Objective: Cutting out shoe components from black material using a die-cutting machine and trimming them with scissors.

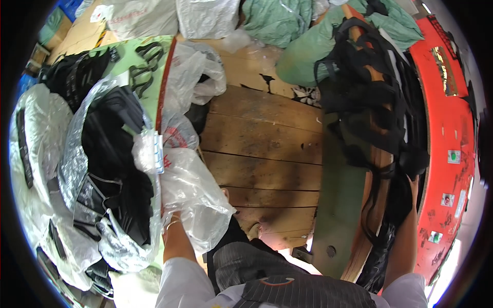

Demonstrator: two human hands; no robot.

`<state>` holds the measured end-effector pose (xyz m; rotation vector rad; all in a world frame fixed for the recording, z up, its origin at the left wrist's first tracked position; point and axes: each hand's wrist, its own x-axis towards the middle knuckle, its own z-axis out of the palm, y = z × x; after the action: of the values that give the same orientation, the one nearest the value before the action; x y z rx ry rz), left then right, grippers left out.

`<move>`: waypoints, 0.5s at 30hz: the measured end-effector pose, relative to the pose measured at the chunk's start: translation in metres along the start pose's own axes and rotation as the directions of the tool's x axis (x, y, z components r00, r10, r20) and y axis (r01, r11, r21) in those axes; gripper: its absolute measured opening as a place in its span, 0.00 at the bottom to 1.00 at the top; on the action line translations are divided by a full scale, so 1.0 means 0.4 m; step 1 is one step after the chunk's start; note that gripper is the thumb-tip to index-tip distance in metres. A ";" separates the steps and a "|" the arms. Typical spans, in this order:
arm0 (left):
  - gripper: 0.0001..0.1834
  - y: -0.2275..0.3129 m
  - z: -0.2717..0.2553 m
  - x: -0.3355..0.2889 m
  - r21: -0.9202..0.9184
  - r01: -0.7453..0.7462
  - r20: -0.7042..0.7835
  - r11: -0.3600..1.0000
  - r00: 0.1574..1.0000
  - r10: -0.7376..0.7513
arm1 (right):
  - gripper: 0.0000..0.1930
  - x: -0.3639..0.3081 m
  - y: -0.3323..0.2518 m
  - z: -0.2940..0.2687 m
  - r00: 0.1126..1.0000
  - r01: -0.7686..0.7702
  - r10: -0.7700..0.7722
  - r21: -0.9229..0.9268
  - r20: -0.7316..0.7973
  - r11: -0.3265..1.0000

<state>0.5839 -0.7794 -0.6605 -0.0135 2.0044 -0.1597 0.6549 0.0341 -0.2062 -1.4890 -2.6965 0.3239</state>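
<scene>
My left hand [172,219] is at the edge of the left table, by a clear plastic bag [197,192] that covers part of it; its fingers are hidden. Beside it, an open clear plastic bag [74,154] holds folded black fabric pieces [110,138]. At the right, my right hand [412,186] reaches up against a large bundle of black straps [367,97], which hides its fingers. The straps drape over a wooden rail [365,231]. Black material [377,256] hangs along my right forearm.
A red machine panel [444,154] with buttons stands along the right. The green left tabletop [156,77] has a red edge and loose black straps [141,77]. Wooden boards [262,143] form the floor. White sacks [208,18] and green sacks [275,20] lie at the far side.
</scene>
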 end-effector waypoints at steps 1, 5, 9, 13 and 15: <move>0.20 -0.047 0.033 0.002 0.021 -0.014 0.005 1.000 1.000 0.014 | 0.39 -0.002 0.004 -0.021 1.000 -0.012 0.012 -0.004 -0.005 1.000; 0.20 -0.045 -0.062 0.116 0.085 -0.043 0.050 0.995 0.998 0.039 | 0.39 -0.013 -0.007 -0.051 0.999 -0.039 0.039 -0.029 0.004 0.999; 0.20 -0.036 0.042 0.123 0.140 -0.075 0.093 0.987 0.994 0.062 | 0.38 0.015 -0.018 -0.100 0.998 -0.056 0.056 -0.057 0.011 0.997; 0.20 -0.072 0.045 0.111 0.207 -0.019 0.117 0.978 0.993 -0.005 | 0.38 0.042 -0.050 -0.061 0.995 -0.054 0.055 -0.025 0.082 0.998; 0.20 -0.003 0.074 0.123 0.234 -0.049 0.101 0.971 0.994 0.026 | 0.38 0.102 0.034 -0.112 0.998 -0.063 0.063 -0.020 0.031 0.998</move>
<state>0.5894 -0.7878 -0.7171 0.1663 1.8755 -0.3661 0.6507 0.0827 -0.1677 -1.5903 -2.6883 0.3275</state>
